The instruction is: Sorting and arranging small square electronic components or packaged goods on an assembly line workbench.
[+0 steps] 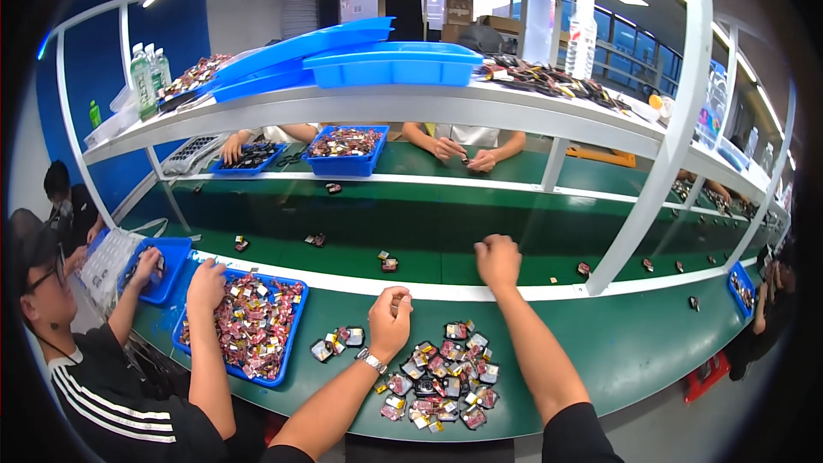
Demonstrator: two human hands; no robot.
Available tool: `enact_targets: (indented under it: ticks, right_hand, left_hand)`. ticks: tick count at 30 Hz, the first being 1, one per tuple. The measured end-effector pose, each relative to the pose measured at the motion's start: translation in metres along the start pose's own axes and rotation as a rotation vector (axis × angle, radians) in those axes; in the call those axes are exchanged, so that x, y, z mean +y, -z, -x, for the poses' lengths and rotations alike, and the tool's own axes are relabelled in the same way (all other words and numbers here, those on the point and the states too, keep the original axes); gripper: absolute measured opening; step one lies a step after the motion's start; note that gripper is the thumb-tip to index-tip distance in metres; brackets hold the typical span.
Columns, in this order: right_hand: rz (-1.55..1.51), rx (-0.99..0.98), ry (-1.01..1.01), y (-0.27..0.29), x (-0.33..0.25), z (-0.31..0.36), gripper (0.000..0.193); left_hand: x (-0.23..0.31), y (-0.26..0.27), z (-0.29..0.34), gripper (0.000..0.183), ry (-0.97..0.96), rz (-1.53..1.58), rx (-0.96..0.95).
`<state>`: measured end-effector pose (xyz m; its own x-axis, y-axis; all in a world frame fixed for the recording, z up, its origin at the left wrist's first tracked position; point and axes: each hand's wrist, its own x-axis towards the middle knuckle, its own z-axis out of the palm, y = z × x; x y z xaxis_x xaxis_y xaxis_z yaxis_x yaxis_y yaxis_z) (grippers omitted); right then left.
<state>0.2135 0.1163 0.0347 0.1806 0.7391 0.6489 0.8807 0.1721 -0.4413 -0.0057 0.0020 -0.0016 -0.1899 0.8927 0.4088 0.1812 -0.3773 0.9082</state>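
My left hand, with a metal-banded watch at the wrist, hovers over the green bench with its fingers curled. Nothing shows in it, and its palm side is hidden. My right hand is stretched over the white rail at the belt's near edge, back up and fingers bent under; whatever it holds, if anything, is out of sight. Between my forearms lies a loose pile of small electronic modules, black-edged with red boards and yellow bits. A few more modules lie left of my left hand.
Scattered modules sit on the green conveyor belt. At left, a seated co-worker's hand reaches to a blue tray full of red parts. A white post and overhead shelf stand ahead; other workers sit opposite.
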Motion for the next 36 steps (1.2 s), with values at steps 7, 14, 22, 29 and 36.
enact_targets:
  ticks: [7,14,22,29,36]
  right_hand:
    - [-0.063,-0.456,0.000,-0.079,-0.107,0.033,0.062]
    - [-0.595,-0.599,0.076,-0.055,-0.091,0.041,0.047]
    - [-0.545,-0.553,0.408,0.067,-0.020,0.099,0.056]
    - [-0.706,-0.407,0.511,0.075,-0.037,0.092,0.043]
    - [-0.746,-0.405,0.076,0.075,-0.029,0.110,0.022]
  left_hand:
    - [-0.003,-0.008,-0.002,0.006,-0.218,-0.091,0.099]
    - [-0.011,0.011,-0.002,0.007,-0.076,-0.032,0.123]
    - [0.004,-0.004,-0.009,0.026,0.348,0.257,-0.430]
    - [0.013,0.003,-0.001,0.025,0.492,0.427,-0.517]
    - [0.008,-0.014,0.005,0.027,0.544,0.519,-0.587]
